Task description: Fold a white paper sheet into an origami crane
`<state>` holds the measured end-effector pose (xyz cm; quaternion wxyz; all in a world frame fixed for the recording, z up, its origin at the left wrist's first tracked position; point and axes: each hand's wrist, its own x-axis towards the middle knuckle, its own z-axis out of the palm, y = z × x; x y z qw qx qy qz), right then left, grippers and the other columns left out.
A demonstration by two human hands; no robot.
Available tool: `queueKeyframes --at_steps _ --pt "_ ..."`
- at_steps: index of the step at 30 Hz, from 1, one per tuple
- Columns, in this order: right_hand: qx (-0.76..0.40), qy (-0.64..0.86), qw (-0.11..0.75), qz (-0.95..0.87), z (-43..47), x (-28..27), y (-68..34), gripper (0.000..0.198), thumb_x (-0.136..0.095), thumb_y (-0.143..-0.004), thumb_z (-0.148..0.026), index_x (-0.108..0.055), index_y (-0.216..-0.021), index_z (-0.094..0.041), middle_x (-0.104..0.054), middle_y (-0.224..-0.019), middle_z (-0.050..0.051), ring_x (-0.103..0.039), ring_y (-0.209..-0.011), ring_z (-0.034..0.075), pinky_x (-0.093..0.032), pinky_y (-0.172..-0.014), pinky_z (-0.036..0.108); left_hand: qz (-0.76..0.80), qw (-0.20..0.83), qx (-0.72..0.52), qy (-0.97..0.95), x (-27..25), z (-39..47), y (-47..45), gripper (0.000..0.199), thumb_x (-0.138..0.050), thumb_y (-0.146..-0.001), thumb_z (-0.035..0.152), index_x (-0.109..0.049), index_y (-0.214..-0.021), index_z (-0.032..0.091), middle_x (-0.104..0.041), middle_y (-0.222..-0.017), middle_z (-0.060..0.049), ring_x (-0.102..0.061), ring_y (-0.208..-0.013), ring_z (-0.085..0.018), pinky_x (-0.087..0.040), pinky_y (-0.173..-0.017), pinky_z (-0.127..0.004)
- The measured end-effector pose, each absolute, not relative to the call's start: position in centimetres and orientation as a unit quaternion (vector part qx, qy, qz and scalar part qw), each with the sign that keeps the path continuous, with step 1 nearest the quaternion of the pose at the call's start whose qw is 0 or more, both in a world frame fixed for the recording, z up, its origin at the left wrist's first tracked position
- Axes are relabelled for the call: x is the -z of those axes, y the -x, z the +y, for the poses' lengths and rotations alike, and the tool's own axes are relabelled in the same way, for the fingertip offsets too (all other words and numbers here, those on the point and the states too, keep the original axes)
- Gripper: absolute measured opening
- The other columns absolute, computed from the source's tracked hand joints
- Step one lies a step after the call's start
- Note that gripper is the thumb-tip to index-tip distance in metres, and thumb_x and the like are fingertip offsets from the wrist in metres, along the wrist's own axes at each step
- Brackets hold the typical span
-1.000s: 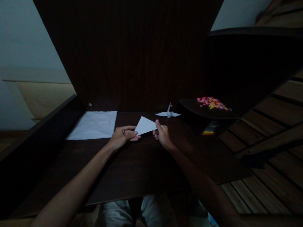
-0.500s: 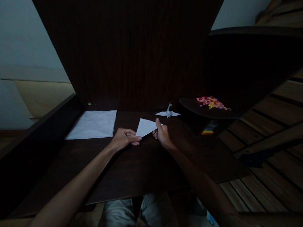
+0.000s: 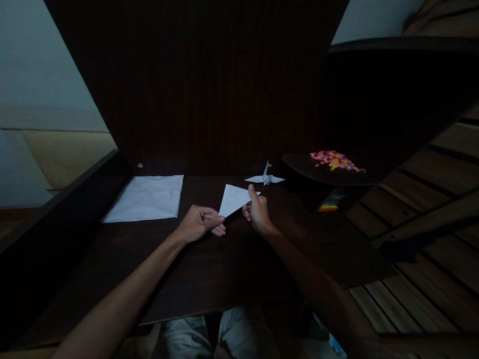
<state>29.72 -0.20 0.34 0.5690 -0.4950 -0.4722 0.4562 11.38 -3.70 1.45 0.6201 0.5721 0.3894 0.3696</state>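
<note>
A folded piece of white paper (image 3: 233,199), kite-like in outline, is held up over the dark desk between my two hands. My left hand (image 3: 201,222) pinches its lower left corner, thumb on top and fingers beneath. On the right, my right hand (image 3: 257,210) grips the narrow end, its thumb lying along the upper face. Just behind the right hand, a white origami crane (image 3: 265,179) stands on the desk. To the left of my hands lies a stack of white paper sheets (image 3: 145,198).
The dark wooden desk (image 3: 205,272) has a tall back panel (image 3: 203,84) and a raised left side (image 3: 53,204). At right, a rounded shelf (image 3: 302,168) carries a pile of small pink, red and yellow pieces (image 3: 334,160). Wooden slats (image 3: 436,280) lie beyond.
My left hand has shifted slightly right, and the folded paper has tilted a little with it. Both hands keep their grip. The whole view has moved slightly.
</note>
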Motion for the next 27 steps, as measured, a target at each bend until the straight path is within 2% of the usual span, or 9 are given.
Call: queueKeyframes --at_steps 7,12,15,18,27 --pt "-0.43 0.49 0.572 -0.498 -0.3 -0.6 -29.9 0.064 -0.04 -0.079 -0.069 -0.047 -0.042 -0.017 -0.038 -0.029 -0.002 -0.033 -0.024 0.006 -0.021 -0.027 0.02 0.4 0.592 -0.369 -0.595 -1.9 -3.9 -11.6 0.033 -0.072 -0.071 0.042 -0.065 -0.072 0.009 -0.072 -0.069 -0.011 -0.069 -0.062 -0.019 -0.057 -0.064 -0.032" --pt "-0.447 0.46 0.515 -0.569 -1.2 -0.5 -29.0 0.061 -0.045 -0.076 -0.069 -0.045 -0.042 -0.018 -0.041 -0.031 -0.002 -0.036 -0.027 0.006 -0.026 -0.029 0.019 0.405 0.6 -0.395 -0.566 -1.8 -3.9 -11.9 0.034 -0.071 -0.072 0.042 -0.066 -0.079 0.009 -0.073 -0.071 -0.01 -0.07 -0.065 -0.02 -0.058 -0.066 -0.033" --pt "-0.472 0.44 0.474 -0.6 -1.8 0.1 -28.1 0.055 -0.054 -0.07 -0.067 -0.048 -0.047 -0.017 -0.042 -0.034 -0.004 -0.036 -0.029 0.006 -0.027 -0.03 0.018 0.393 0.6 -0.399 -0.571 -1.8 -4.0 -12.4 0.036 -0.07 -0.073 0.044 -0.066 -0.077 0.009 -0.073 -0.073 -0.01 -0.069 -0.064 -0.019 -0.058 -0.065 -0.032" --pt "-0.494 0.419 0.447 -0.617 -2.0 0.5 -27.7 0.056 -0.053 -0.071 -0.067 -0.048 -0.048 -0.017 -0.041 -0.034 -0.005 -0.035 -0.028 0.005 -0.026 -0.029 0.018 0.374 0.606 -0.4 -0.576 -1.8 -4.0 -12.6 0.037 -0.068 -0.074 0.046 -0.066 -0.075 0.009 -0.073 -0.074 -0.011 -0.069 -0.063 -0.018 -0.057 -0.064 -0.03" --pt "-0.476 0.426 0.491 -0.592 -0.9 -0.6 -29.8 0.06 -0.043 -0.081 -0.065 -0.051 -0.048 -0.016 -0.043 -0.034 -0.002 -0.037 -0.029 0.006 -0.027 -0.032 0.018 0.394 0.626 -0.414 -0.531 -2.1 -3.9 -12.3 0.036 -0.074 -0.068 0.043 -0.066 -0.075 0.008 -0.071 -0.063 -0.009 -0.068 -0.055 -0.019 -0.056 -0.056 -0.029"
